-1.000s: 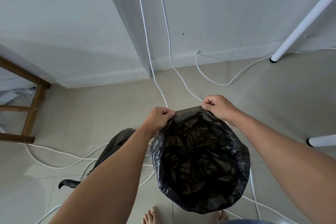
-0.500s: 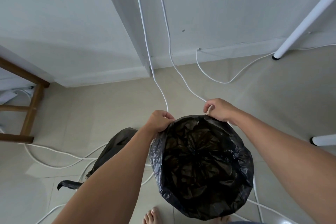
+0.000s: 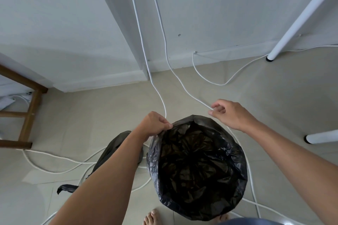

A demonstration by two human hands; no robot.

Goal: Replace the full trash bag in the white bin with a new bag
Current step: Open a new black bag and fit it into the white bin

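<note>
- Plastic, black and crinkled: the new bag lines the bin, its edge folded out and down over the rim so the bin's own wall is hidden all round.
- The bin stands on the tiled floor, just ahead of the person's bare toes.
- The left hand is closed, fingers curled and pinching the bag's edge at the far-left part of the rim.
- The right hand hangs just above and beyond the far-right part of the rim, apart from the plastic, fingers loosely curled and holding nothing.
- Directly beyond that right hand runs a white cable; from here I cannot tell whether the fingertips touch it.
- The old bag, also black, lies on the floor to the left of the bin, mostly hidden behind the left forearm, with 1 twisted end poking out nearer the person.
- More white cables loop across the floor around both bags.
- A wooden stool leg stands at the far left by the wall.
- 2 white furniture legs show at the right, 1 slanting up along the wall and 1 low near the edge.
</note>
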